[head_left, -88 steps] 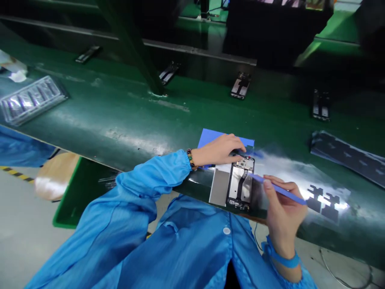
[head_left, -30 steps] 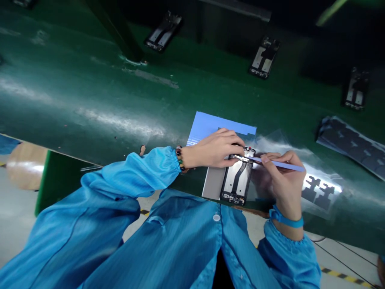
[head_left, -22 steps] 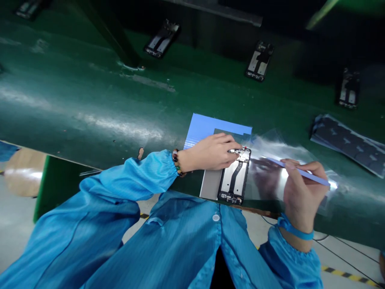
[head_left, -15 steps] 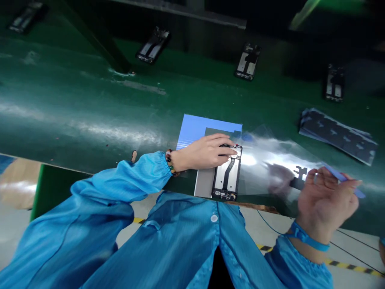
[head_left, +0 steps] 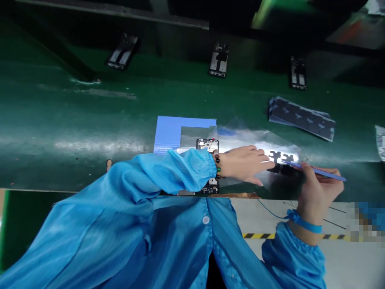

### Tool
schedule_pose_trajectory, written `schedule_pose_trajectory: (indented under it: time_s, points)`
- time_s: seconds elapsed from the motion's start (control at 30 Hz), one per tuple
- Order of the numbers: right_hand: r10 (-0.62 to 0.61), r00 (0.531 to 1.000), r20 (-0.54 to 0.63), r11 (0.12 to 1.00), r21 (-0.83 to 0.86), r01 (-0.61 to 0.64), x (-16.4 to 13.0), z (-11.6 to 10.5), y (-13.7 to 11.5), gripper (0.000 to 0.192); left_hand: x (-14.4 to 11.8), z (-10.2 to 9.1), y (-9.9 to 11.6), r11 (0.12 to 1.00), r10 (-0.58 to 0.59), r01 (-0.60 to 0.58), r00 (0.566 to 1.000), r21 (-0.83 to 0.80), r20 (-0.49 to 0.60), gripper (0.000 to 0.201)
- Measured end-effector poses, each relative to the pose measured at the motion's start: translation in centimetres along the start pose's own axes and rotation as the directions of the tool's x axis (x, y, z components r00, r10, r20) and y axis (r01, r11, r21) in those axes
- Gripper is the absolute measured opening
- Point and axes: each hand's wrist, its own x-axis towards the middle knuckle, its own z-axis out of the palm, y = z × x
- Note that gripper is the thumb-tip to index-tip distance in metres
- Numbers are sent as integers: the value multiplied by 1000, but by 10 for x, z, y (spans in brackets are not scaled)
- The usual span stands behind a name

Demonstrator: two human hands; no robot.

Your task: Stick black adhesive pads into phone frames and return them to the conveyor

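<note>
You are pinching the blue spudger point(head_left: 319, 172) in your right hand point(head_left: 315, 188), tip pointing left at the black die-cut sticker point(head_left: 281, 157), which your flat, empty left hand point(head_left: 245, 163) is nearly touching.

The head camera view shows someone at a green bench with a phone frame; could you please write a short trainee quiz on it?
1. True or false: the right hand holds a thin blue tool.
2. Which lies under the left hand? A) clear film sheet B) blue card C) stack of dark sheets
3. What does the left sleeve partly cover?

Key:
1. True
2. A
3. The phone frame
</note>
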Motion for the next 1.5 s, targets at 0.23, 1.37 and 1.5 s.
schedule_pose_trajectory:
  time_s: [0.23, 1.37, 1.5]
  points:
    - [51, 995, 91, 971, 227, -70, 11, 18, 1, 42, 0, 5, -2, 998, -20, 19, 1000, -60, -4, 65]
    - [20, 851, 525, 947, 263, -185, -135, 119, -75, 42, -167, -57, -43, 869, -441, 390, 890, -304, -119, 38]
    - [17, 847, 531, 950, 257, -180, -133, 118, -74, 42, -167, -56, -43, 866, -448, 401, 888, -300, -105, 38]
